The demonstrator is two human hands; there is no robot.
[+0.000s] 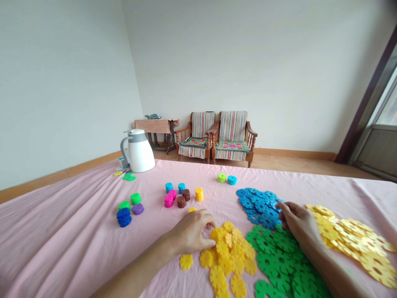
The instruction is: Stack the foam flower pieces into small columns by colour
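On the table (pixel 62 231), my left hand (pixel 194 231) is lying palm-down, grip pinching narrow on yellow discs (pixel 229 252); my right hand (pixel 297 223) is arching over blue discs (pixel 257 203), grip state untellable, green discs (pixel 279 252) crowding beneath.

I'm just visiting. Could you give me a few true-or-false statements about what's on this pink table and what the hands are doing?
1. The left hand touches the middle yellow pile. True.
2. The white jug stands on the floor. False: it stands on the table, on its pink cloth.
3. The right hand is where the blue pile and the green pile meet. True.
4. Three seats stand by the back wall. False: there are two chairs.
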